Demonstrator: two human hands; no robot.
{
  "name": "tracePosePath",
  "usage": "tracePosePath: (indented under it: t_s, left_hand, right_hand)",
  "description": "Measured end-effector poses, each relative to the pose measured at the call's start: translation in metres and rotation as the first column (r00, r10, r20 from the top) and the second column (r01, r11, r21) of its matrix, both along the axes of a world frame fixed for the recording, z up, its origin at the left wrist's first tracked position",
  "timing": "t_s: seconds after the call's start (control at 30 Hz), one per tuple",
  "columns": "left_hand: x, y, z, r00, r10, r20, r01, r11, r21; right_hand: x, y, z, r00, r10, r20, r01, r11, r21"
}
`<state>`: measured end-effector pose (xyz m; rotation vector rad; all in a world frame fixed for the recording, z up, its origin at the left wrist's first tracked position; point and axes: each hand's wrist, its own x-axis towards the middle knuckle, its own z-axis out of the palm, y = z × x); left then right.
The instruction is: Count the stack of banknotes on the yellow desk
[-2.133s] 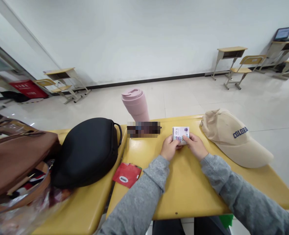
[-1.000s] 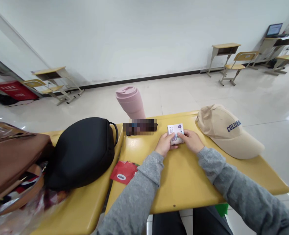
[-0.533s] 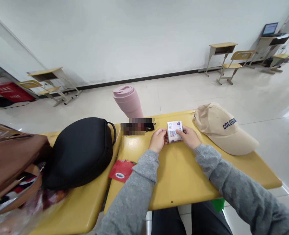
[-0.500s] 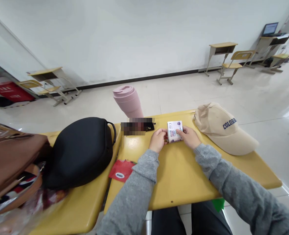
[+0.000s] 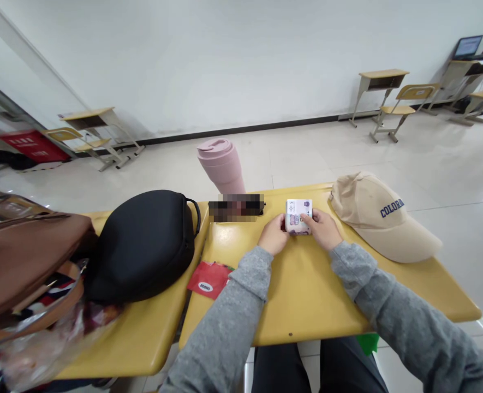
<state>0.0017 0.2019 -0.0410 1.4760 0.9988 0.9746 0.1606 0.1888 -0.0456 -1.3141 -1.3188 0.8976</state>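
Just right of centre frame, my left hand point(image 5: 273, 234) and right hand point(image 5: 326, 229) clasp a small printed pack point(image 5: 297, 209) from opposite sides, probably to steady it (printed face up) over the bench point(image 5: 306, 295); the beige cap point(image 5: 374, 213) sits apart, farther right.

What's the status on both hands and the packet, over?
Right hand grips packet by its right side. Left hand at its left edge, fingertips hidden. Nothing visible blocking; cap lies right, apart.

Cap point(image 5: 382, 224): "COLOR…" lettering. Pack point(image 5: 296, 213): print too small.
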Motion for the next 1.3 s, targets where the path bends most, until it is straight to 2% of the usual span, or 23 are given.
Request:
tracePosePath:
  t_s: [0.1, 0.17, 0.23, 0.3, 0.53, 0.63, 0.73, 0.83, 0.9, 0.97, 1.0, 1.07, 1.17, 1.3]
  left_hand:
    - [-0.005, -0.002, 0.005, 0.993, 0.021, -0.117, -0.012, 0.997, 0.079]
    - [-0.010, -0.005, 0.011, 0.966, 0.066, -0.249, -0.025, 0.986, 0.164]
    - [-0.014, -0.008, 0.016, 0.901, 0.131, -0.413, -0.030, 0.970, 0.242]
    - [-0.016, -0.010, 0.020, 0.843, 0.143, -0.518, -0.008, 0.967, 0.255]
    - [-0.012, -0.010, 0.024, 0.778, 0.129, -0.614, 0.010, 0.976, 0.219]
    - [-0.012, -0.010, 0.025, 0.762, 0.151, -0.629, 0.015, 0.968, 0.250]
    - [-0.013, -0.011, 0.026, 0.765, 0.165, -0.622, 0.037, 0.954, 0.299]
    - [-0.010, -0.014, 0.031, 0.846, 0.172, -0.505, -0.059, 0.971, 0.231]
    - [-0.006, -0.016, 0.036, 0.941, 0.164, -0.296, -0.158, 0.986, 0.045]
    - [-0.001, -0.019, 0.039, 0.986, 0.162, -0.024, -0.164, 0.964, -0.211]
    - [0.002, -0.021, 0.040, 0.981, 0.171, 0.087, -0.136, 0.940, -0.313]
    - [0.007, -0.022, 0.040, 0.952, 0.202, 0.228, -0.089, 0.901, -0.425]
    - [0.011, -0.023, 0.038, 0.922, 0.237, 0.305, -0.072, 0.881, -0.468]
    - [0.014, -0.021, 0.035, 0.910, 0.242, 0.336, -0.052, 0.872, -0.487]
  right_hand:
    - [0.001, 0.001, -0.001, 1.000, -0.002, 0.012, 0.003, 1.000, -0.009]
    - [0.001, 0.001, -0.001, 1.000, -0.009, 0.012, 0.009, 1.000, -0.020]
    - [0.001, 0.002, -0.001, 1.000, -0.013, -0.011, 0.012, 1.000, -0.026]
    - [0.001, 0.002, -0.001, 0.998, -0.009, -0.057, 0.008, 1.000, -0.028]
    - [-0.002, 0.002, 0.000, 0.940, 0.120, -0.320, -0.147, 0.987, -0.060]
    - [-0.004, 0.002, 0.001, 0.923, 0.144, -0.358, -0.178, 0.982, -0.066]
    - [-0.003, 0.004, -0.001, 0.934, 0.150, -0.324, -0.172, 0.984, -0.038]
    - [0.001, 0.006, -0.003, 0.962, 0.135, -0.238, -0.144, 0.989, -0.018]
    - [0.002, 0.006, -0.003, 0.973, 0.130, -0.189, -0.135, 0.991, -0.013]
    - [0.001, 0.004, 0.000, 0.975, 0.146, -0.165, -0.148, 0.989, 0.001]
    - [0.000, 0.002, 0.002, 0.971, 0.164, -0.172, -0.164, 0.986, 0.012]
    - [-0.002, -0.001, 0.007, 0.953, 0.208, -0.219, -0.207, 0.978, 0.030]
    - [-0.006, -0.004, 0.012, 0.925, 0.257, -0.281, -0.258, 0.966, 0.032]
    - [-0.005, -0.004, 0.011, 0.926, 0.279, -0.255, -0.282, 0.959, 0.024]
